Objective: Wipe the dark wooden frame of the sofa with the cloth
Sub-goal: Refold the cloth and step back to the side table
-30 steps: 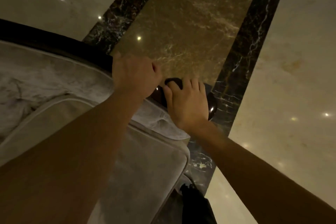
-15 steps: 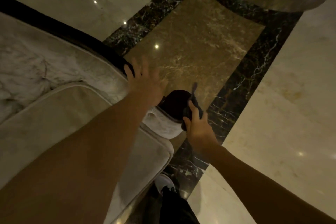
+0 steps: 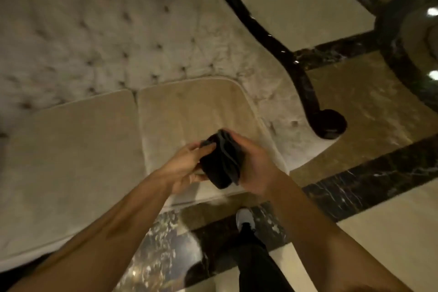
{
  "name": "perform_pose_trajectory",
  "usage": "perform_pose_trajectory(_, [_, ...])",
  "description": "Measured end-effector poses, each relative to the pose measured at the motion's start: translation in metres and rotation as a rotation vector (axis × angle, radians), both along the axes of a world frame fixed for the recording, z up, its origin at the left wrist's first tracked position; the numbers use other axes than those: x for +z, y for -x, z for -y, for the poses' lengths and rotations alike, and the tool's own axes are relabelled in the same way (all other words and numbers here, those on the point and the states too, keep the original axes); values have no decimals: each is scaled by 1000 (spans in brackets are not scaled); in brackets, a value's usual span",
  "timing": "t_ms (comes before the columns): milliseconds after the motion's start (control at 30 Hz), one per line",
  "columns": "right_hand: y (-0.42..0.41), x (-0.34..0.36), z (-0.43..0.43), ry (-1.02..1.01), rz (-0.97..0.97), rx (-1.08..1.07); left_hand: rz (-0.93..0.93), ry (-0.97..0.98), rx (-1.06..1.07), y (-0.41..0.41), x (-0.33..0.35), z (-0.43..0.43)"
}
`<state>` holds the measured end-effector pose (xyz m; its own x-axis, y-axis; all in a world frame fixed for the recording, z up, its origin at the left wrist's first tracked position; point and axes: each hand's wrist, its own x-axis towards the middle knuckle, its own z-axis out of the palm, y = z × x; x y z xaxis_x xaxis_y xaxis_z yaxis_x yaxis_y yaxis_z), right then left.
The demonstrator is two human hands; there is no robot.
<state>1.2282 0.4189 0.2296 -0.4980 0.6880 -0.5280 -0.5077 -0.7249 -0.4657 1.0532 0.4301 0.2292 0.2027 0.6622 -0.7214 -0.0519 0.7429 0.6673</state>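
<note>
A dark folded cloth (image 3: 221,161) hangs between both hands above the front of the sofa's right seat cushion (image 3: 189,111). My left hand (image 3: 184,168) grips its left side and my right hand (image 3: 256,163) holds its right side. The sofa's dark wooden frame (image 3: 265,33) curves along the top of the armrest and ends in a round scroll (image 3: 329,125), well right of and beyond the hands. Neither hand touches the frame.
The pale tufted backrest (image 3: 94,38) fills the upper left. Polished marble floor (image 3: 379,106) with dark veined bands (image 3: 369,180) lies to the right and below. My leg in dark trousers and a light shoe (image 3: 245,218) stands on the floor by the sofa's front edge.
Both hands have left the frame's scroll end and come together over the seat cushion, with the cloth now held in both. The view has pulled back and swung to take in the whole sofa end.
</note>
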Motion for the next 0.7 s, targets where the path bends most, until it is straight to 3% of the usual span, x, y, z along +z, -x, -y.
perform_pose_trajectory(100, [96, 21, 48, -121, 29, 243, -29, -48, 280, 88, 27, 90])
perform_pose_trajectory(267, [266, 57, 152, -414, 287, 647, -253, -144, 716, 230, 73, 248])
perform_pose_trajectory(333, [317, 66, 180, -488, 375, 716, -308, -209, 843, 273, 89, 296])
perform_pose_trajectory(500, [434, 90, 257, -555, 372, 1013, -455, -266, 1071, 366, 115, 411])
perform_pose_trajectory(600, [497, 89, 298, -697, 441, 1055, -408, -194, 1242, 414, 112, 467])
perform_pose_trajectory(700, [556, 82, 325, -543, 369, 1141, -214, -153, 1420, 462, 102, 513])
